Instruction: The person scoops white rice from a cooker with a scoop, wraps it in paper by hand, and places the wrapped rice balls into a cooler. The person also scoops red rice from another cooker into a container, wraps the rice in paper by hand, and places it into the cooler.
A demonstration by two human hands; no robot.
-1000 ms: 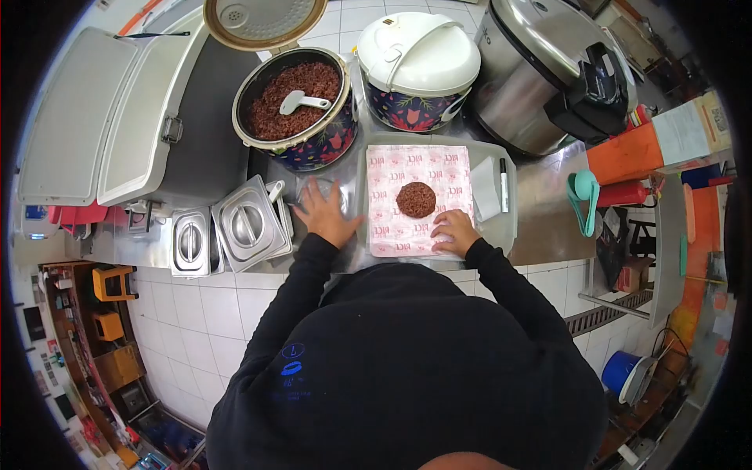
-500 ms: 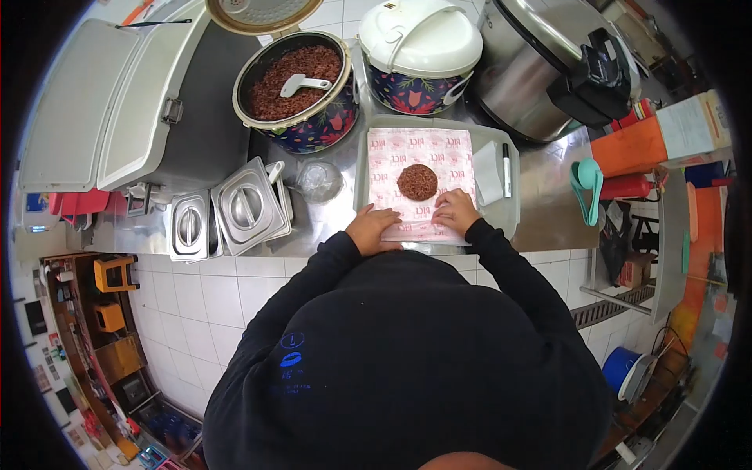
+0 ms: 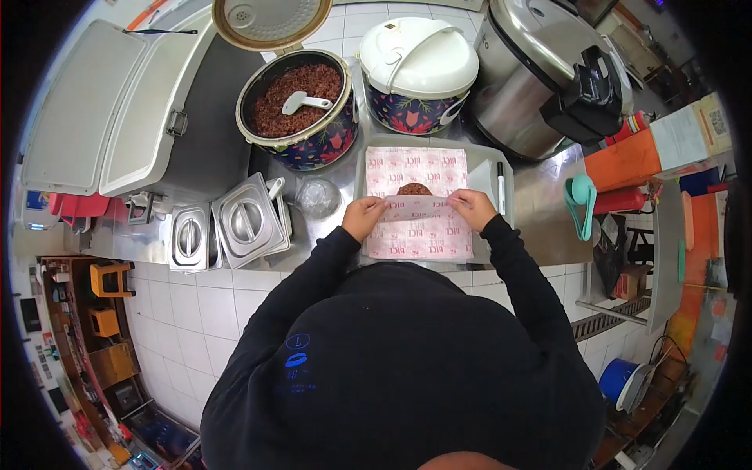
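Note:
A round mound of cooked dark red rice (image 3: 413, 189) lies on a sheet of pink-printed food wrapping paper (image 3: 413, 164). My left hand (image 3: 363, 218) pinches the sheet's lifted near edge at its left corner. At the right corner my right hand (image 3: 475, 211) pinches the same edge. The raised strip stands across the mound and hides its near part. Beneath is more printed paper (image 3: 415, 241), in a shallow clear tray (image 3: 508, 223). Beside the paper in the tray lie a marker pen (image 3: 501, 186) and a white slip (image 3: 479, 185).
A rice pot (image 3: 329, 141) with its lid raised holds red rice and a white paddle (image 3: 304, 103). A white-lidded pot (image 3: 419, 59) and a large steel container (image 3: 517, 90) stand behind. Steel pan lids (image 3: 249, 219), a plastic-wrapped ball (image 3: 317, 198) and teal tongs (image 3: 583, 205) flank the tray.
Both hands have moved up and away from me, lifting the sheet's near edge off the stack and over the near side of the rice mound. Printed paper beneath is now exposed.

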